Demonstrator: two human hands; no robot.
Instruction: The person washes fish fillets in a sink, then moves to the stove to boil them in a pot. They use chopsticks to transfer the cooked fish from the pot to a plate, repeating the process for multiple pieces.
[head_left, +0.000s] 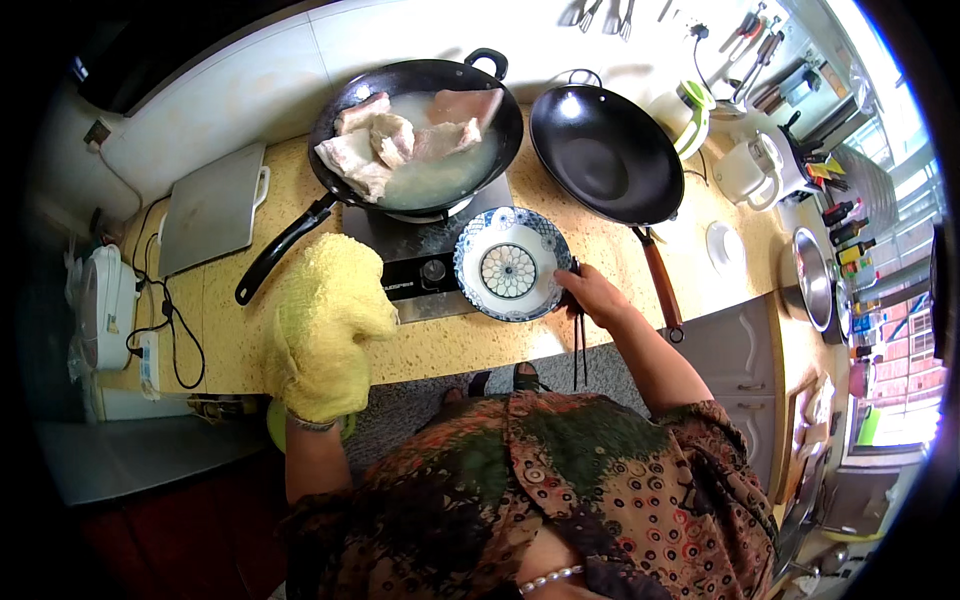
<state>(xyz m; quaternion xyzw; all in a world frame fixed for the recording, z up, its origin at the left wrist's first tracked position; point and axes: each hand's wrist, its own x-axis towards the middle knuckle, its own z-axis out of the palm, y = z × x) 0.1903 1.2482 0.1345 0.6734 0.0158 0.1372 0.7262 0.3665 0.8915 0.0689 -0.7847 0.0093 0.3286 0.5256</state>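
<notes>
My right hand grips the rim of a blue-and-white patterned plate and dark chopsticks that point down. The plate hangs over the front of the induction cooktop. A yellow cloth covers my left hand; its fingers are hidden, and whether they are closed does not show. Beyond it, a black wok on the cooktop contains several pale slabs of meat in cloudy liquid. The wok's black handle points toward the front left.
A second dark wok with a wooden handle lies right of the cooktop. A grey board, cables and a white appliance are at left. A white pitcher, small white dish and steel bowl are at right.
</notes>
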